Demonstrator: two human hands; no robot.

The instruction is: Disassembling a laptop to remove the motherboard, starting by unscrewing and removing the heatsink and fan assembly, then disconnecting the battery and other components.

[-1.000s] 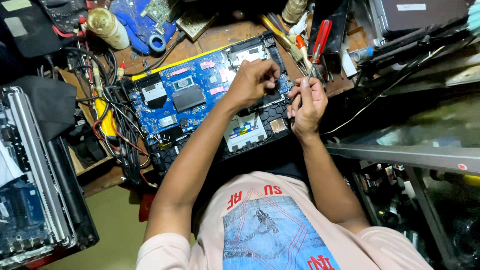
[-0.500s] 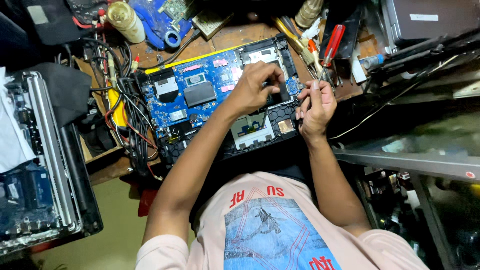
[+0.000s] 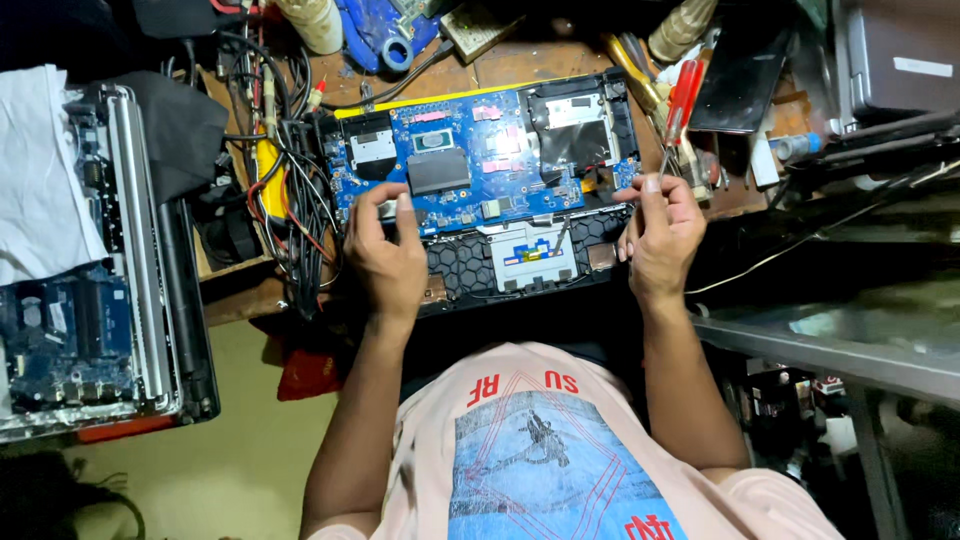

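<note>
- Cluttered wooden surface (image 3: 520, 65) carries an opened laptop (image 3: 500, 190) at its middle, bottom cover off, right in front of the person.
- Inside the laptop, a blue motherboard (image 3: 470, 165) fills the upper half; a black mesh-patterned palm-rest frame and the pale back of the touchpad (image 3: 527, 252) lie along the near edge.
- Left hand (image 3: 385, 255) rests on the left end of the chassis, fingers spread and bent, thumb and forefinger touching the board's lower left corner; it pinches nothing that I can make out.
- Right hand (image 3: 660, 230) sits at the right end of the laptop, its fingers pressed together around a thin tool (image 3: 666, 160), likely a small screwdriver or tweezers; its tip is too small to tell.
- Judging from this, the step in hand looks like work on the board's fastenings or connectors at the two ends of the chassis; a next move would call for a steady chassis under the left hand and a careful placing of the tool tip.
- Just beyond the right hand lies a red-handled screwdriver (image 3: 685, 95) among other tools.
- Left of the laptop, a tangle of black and red cables (image 3: 290, 200) crowds the edge.
- Farther left, well apart, a second dismantled laptop (image 3: 90, 330) lies partly under a white cloth (image 3: 40, 180).
</note>
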